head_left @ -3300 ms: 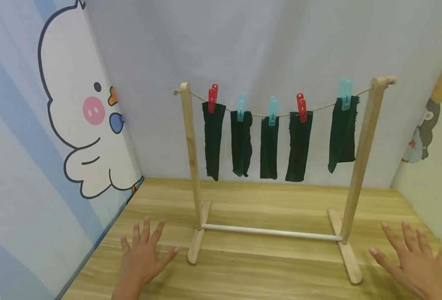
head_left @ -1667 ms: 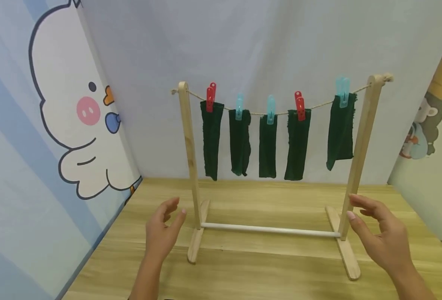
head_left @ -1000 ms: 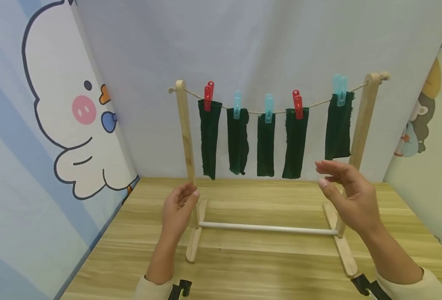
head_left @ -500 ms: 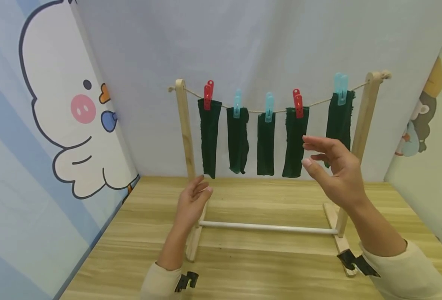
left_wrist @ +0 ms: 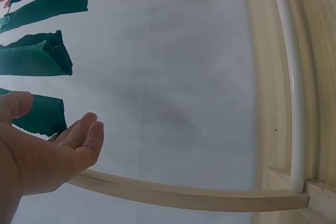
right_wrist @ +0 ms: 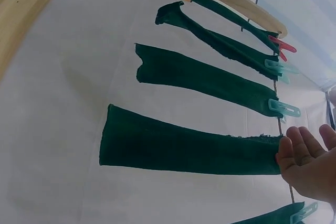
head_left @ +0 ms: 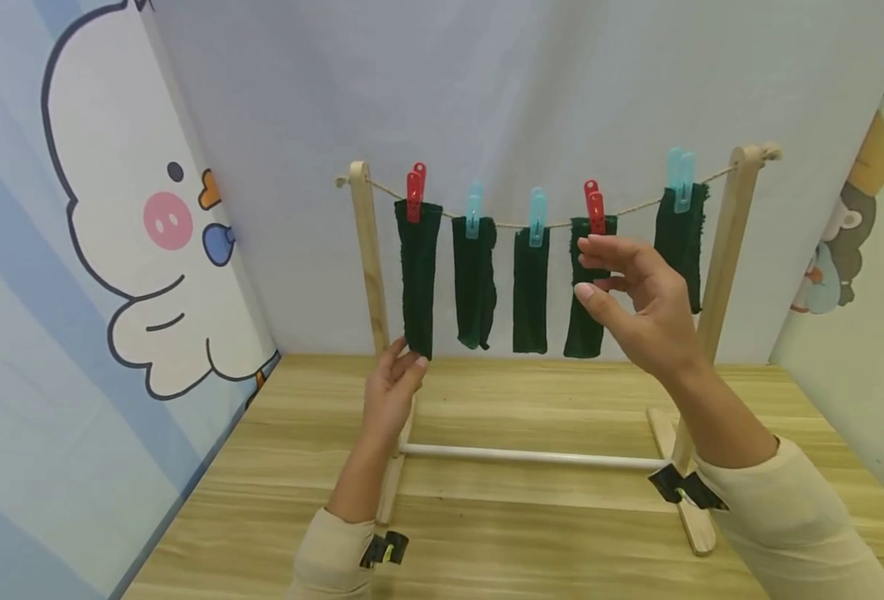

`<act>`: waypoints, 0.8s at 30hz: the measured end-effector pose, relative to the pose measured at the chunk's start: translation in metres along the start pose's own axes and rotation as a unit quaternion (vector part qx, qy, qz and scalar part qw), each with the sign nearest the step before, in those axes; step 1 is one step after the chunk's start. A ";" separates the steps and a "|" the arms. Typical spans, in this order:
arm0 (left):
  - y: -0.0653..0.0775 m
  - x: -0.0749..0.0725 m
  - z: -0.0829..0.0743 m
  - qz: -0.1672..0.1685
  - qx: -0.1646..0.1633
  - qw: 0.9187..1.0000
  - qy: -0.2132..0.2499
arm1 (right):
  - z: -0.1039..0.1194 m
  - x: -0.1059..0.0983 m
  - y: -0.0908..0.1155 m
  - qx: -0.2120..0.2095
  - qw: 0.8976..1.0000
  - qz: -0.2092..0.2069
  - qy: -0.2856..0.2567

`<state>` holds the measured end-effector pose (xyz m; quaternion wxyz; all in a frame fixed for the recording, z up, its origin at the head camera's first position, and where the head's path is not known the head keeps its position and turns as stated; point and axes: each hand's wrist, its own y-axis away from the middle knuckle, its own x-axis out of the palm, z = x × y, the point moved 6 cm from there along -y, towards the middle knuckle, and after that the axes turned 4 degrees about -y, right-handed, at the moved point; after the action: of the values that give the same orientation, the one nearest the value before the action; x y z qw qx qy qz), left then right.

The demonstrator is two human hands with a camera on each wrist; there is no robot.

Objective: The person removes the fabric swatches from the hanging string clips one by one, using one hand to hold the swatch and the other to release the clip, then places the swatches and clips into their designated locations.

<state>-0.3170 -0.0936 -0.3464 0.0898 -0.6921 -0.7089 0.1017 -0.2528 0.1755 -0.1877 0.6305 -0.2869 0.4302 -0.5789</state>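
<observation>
Raised since the earlier frame: left hand [head_left: 391,392] beside leftmost green cloth strip [head_left: 417,279], right hand [head_left: 647,308] before fourth strip [head_left: 583,333]; both relaxed, nothing gripped. All five are pegged on rope [head_left: 506,225]; none is freed.

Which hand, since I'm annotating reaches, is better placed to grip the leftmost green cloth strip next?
Probably the left hand: it is beside the lower end of the leftmost green cloth strip, whereas the right hand sits higher, before the fourth strip, farther along the rope.
</observation>
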 end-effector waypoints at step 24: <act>0.015 -0.018 -0.016 -0.088 0.052 0.992 0.075 | 0.015 0.030 -0.077 -0.044 0.998 0.039 0.005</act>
<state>-0.2974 -0.1109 -0.3351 0.1873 -0.6269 -0.7522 0.0779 -0.2779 0.1310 -0.1209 0.6372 -0.2947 0.4695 -0.5355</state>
